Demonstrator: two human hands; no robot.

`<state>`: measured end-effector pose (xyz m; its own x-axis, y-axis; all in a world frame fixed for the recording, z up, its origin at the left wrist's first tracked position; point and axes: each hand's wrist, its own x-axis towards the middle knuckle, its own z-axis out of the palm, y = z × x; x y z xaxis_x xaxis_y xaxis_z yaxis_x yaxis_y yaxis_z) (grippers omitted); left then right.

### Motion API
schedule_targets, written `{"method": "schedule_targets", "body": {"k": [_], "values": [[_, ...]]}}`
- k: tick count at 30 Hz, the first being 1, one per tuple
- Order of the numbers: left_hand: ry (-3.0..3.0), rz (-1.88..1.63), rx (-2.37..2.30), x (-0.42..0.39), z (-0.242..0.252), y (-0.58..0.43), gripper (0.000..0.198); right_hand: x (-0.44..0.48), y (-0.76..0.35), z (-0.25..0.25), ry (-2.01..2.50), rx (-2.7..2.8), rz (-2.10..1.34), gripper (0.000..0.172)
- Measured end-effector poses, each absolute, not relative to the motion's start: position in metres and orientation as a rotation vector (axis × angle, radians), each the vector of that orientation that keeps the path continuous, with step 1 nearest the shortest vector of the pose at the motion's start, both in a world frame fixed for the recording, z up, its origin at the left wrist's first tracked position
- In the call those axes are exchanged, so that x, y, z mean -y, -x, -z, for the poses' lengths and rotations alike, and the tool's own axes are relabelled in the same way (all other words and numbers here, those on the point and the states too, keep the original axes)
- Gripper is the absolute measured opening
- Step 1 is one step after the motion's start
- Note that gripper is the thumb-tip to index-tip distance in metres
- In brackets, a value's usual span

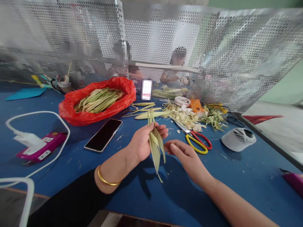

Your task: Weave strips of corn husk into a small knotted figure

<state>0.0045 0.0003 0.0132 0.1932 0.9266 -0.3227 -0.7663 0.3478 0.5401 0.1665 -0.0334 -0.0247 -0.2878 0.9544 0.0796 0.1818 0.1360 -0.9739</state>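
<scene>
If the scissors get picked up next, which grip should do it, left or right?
Probably the right grip: it is nearer the scissors and seems to hold nothing, while the left grip is busy holding the long leaves.

A dark phone (103,135) lies near a purple power strip (48,147).

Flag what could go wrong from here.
Slip: the leaf strips appear held only by the left hand, so they might splay or drop.
Nick: the scissors lie just beyond the right hand; a careless reach that way might brush the blades.
Snag: the white cable at near left looks close to the black sleeve, which might catch on it.
</scene>
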Motion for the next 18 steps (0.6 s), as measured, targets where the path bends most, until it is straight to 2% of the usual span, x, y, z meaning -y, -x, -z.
{"method": "schedule_targets", "body": {"k": [3,8,18], "values": [[-0.206,-1.185,-0.651,-0.002,-0.016,-0.002,0.025,0.037,-0.159,0.024,1.002,1.408,-1.631,0.04],[-0.222,-1.168,-0.658,-0.003,-0.013,-0.003,0.025,0.047,-0.149,0.023,0.85,1.171,-2.085,0.042],[-0.366,-1.148,-0.631,-0.011,-0.007,0.002,0.025,0.049,-0.148,0.03,0.76,0.967,-2.228,0.035]]}}
